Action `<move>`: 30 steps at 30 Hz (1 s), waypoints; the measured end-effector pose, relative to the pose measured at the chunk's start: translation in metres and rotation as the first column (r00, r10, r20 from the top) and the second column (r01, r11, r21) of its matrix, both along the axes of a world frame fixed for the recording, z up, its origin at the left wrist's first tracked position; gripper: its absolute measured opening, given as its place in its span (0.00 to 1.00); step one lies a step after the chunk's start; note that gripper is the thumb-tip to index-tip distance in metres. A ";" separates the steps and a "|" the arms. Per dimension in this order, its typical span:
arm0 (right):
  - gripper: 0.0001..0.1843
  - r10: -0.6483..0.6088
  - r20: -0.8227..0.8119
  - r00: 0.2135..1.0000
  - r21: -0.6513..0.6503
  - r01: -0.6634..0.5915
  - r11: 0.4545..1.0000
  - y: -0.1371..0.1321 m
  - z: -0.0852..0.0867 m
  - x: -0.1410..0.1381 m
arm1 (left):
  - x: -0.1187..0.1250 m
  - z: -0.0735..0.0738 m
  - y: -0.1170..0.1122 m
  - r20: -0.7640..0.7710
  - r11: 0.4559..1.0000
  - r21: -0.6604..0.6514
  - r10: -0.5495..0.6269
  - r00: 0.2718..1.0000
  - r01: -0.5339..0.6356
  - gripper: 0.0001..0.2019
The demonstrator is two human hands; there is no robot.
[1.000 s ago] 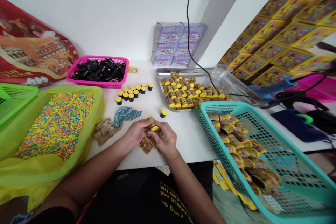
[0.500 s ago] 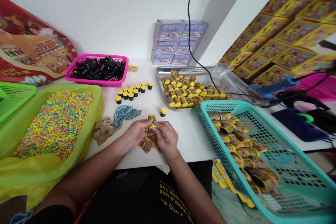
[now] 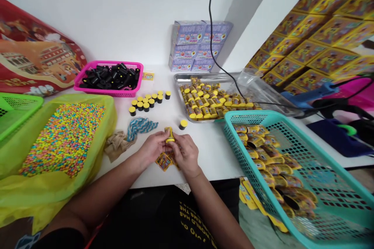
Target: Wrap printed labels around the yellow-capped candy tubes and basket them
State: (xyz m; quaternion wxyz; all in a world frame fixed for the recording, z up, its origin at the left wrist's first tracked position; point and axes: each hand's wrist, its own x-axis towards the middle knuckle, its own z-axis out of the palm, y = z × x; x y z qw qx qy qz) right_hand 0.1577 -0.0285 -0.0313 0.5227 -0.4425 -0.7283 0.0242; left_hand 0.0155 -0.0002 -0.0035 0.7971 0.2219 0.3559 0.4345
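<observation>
Between both hands is a small candy canister (image 3: 169, 134) in a yellow printed sleeve, its yellow lid turned toward me. My left hand (image 3: 154, 144) pinches it from the left with thumb and fingers. My right hand (image 3: 186, 151) grips its other side near the lid. Beneath the hands, several yellow printed labels (image 3: 163, 161) lie on the white table, partly covered by my fingers. One black canister with a yellow lid (image 3: 183, 125) stands just beyond my right hand. Farther back left, several more lidded canisters (image 3: 146, 106) stand grouped.
Left are a yellow-lined tub of colourful candies (image 3: 64, 140) and a pink basket of black canisters (image 3: 109, 92). A cloth (image 3: 140, 126) lies near my left hand. Right are a metal tray of labelled canisters (image 3: 179, 81), a turquoise basket (image 3: 233, 144) of printed sleeves and stacked yellow boxes (image 3: 318, 42).
The canister now stands more upright between my fingers, showing more of its printed sleeve. Both hands have stayed in nearly the same place; the view has shifted slightly.
</observation>
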 end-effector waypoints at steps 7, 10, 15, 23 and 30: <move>0.11 0.065 -0.078 0.995 0.016 -0.064 0.998 0.001 0.004 -0.001 | -0.001 -0.001 0.001 -0.047 0.999 -0.014 0.051 0.998 -0.052 0.15; 0.10 0.060 -0.053 0.997 0.059 -0.057 0.997 0.000 0.001 0.000 | 0.000 0.000 -0.002 -0.062 0.999 -0.033 0.041 0.997 -0.043 0.15; 0.12 -0.023 0.040 0.999 0.105 0.019 0.994 -0.002 -0.003 0.003 | 0.000 0.002 -0.001 -0.055 0.999 -0.024 -0.041 0.998 0.039 0.15; 0.13 -0.029 -0.080 0.996 -0.007 0.028 1.000 -0.003 0.004 -0.001 | 0.000 0.002 0.000 0.000 0.999 -0.026 -0.021 1.000 0.021 0.11; 0.11 0.016 -0.089 0.996 -0.020 -0.018 1.000 -0.001 0.003 -0.001 | -0.001 0.003 0.001 0.007 0.999 -0.031 -0.023 1.000 0.024 0.11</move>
